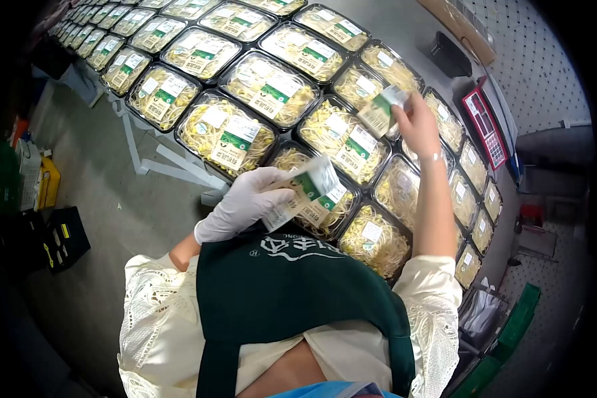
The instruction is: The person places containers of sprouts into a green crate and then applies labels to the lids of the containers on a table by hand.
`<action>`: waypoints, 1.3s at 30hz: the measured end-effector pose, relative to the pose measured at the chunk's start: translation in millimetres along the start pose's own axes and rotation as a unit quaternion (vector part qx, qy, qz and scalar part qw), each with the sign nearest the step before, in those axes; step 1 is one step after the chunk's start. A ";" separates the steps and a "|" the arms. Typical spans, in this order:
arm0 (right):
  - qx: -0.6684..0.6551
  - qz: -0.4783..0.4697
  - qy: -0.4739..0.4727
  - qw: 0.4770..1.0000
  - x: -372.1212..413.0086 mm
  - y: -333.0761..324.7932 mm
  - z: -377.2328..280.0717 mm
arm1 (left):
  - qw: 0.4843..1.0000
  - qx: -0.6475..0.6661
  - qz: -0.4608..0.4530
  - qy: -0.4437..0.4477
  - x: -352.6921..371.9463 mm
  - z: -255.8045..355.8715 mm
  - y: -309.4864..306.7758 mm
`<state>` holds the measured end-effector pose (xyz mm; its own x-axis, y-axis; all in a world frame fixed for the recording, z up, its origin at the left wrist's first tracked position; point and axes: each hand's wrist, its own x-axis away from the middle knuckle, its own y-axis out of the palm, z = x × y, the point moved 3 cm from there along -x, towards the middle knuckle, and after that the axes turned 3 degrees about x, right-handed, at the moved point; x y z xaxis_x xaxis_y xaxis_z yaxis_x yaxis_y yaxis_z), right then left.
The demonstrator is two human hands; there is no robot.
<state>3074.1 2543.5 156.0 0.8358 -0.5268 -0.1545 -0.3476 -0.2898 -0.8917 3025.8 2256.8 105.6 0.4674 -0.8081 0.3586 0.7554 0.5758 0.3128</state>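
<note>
My left hand [245, 202], in a white glove, is closed on a small stack of green and white labels [308, 182] in front of my apron. Between the fingertips of my bare right hand [419, 125] is a single label [380, 113], tilted over a tray of bean sprouts [357, 85]. Beneath the stack sits a labelled sprout tray [338, 212], partly covered by it. Close to my apron, another sprout tray [372, 240] carries a small white sticker but no green label.
Rows of labelled sprout trays [268, 89] run to the far left. Trays with only small stickers [471, 162] stand along the right. Beyond them are a red-edged scale [485, 123] and a black bin [449, 54]. Yellow and black crates [48, 182] stand on the floor at left.
</note>
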 end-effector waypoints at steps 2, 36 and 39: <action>0.119 0.021 -0.038 0.992 -24.7 27.0 36.3 | 0.999 -0.001 0.018 -0.036 3.6 -0.2 -4.4; 0.028 0.061 0.077 0.995 -51.0 34.1 48.5 | 0.997 0.042 -0.002 -0.057 -1.8 5.9 -2.7; -0.362 -0.244 -0.094 0.895 47.5 34.8 -36.1 | 0.996 0.077 -0.039 -0.031 -10.1 3.8 0.9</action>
<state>3086.3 2479.6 133.0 0.9962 -0.0721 0.0488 -0.0487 -0.9261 -0.3742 3019.9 2265.9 105.6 0.3779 -0.8445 0.3796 0.7066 0.5280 0.4712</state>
